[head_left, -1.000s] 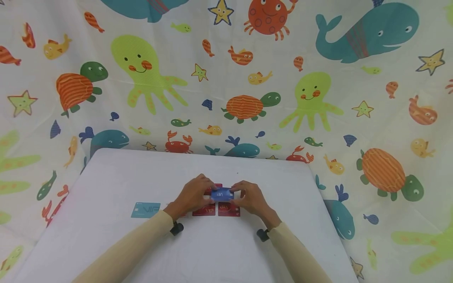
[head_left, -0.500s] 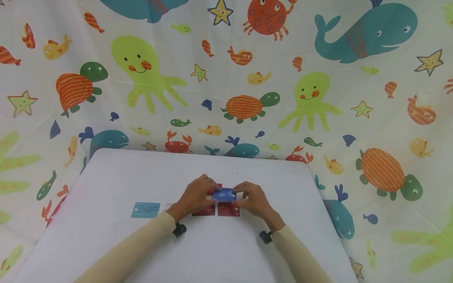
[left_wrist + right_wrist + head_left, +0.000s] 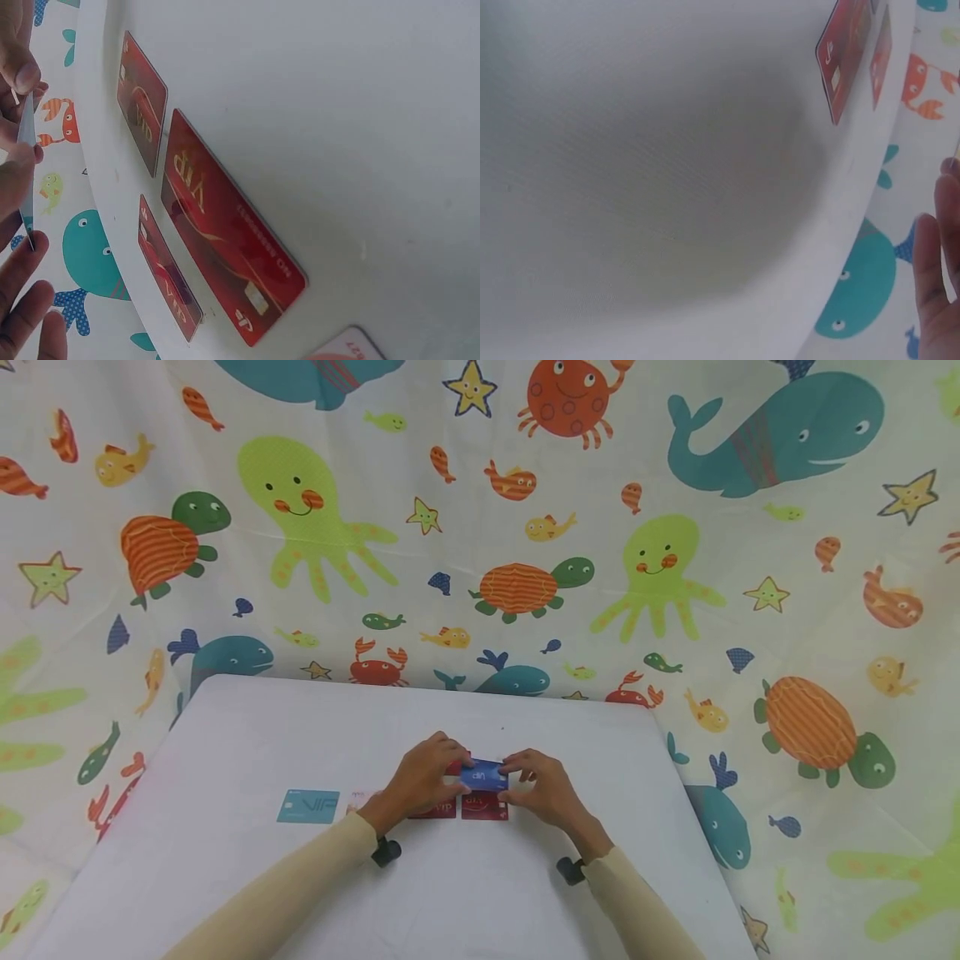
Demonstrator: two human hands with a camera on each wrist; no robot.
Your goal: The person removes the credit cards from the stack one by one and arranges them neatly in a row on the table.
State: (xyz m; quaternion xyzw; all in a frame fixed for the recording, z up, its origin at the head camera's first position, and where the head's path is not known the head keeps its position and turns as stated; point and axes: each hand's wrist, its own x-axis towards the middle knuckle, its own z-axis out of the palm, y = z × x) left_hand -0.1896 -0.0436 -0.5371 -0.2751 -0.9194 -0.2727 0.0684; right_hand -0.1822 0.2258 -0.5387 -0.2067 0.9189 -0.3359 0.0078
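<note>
A thin, smooth blue VIP card (image 3: 483, 775), a flat rectangle with its pale lettering upside down in the head view, is held between both hands above the bench (seen from the left wrist, it shows edge-on, a mere sliver). Below and around it lie three glossy red VIP cards: a left red card (image 3: 435, 807) and a right red card (image 3: 484, 807) side by side, and a back red card (image 3: 142, 103) partly hidden in the head view. Farther left are a pale card (image 3: 358, 800), largely covered by the left hand, and a flat teal VIP card (image 3: 307, 807).

The left hand (image 3: 431, 779) has its grip at the blue card's left end, thumb below and fingers above; the right hand (image 3: 547, 787) pinches the right end likewise. Both forearms slant inward in beige sleeves (image 3: 285, 889), a small black device at each wrist.

The bench (image 3: 495, 902) is matte white with rounded far corners. Behind it hangs a lightly creased white fabric backdrop (image 3: 465, 543) printed with whales, octopuses, turtles, crabs and starfish
</note>
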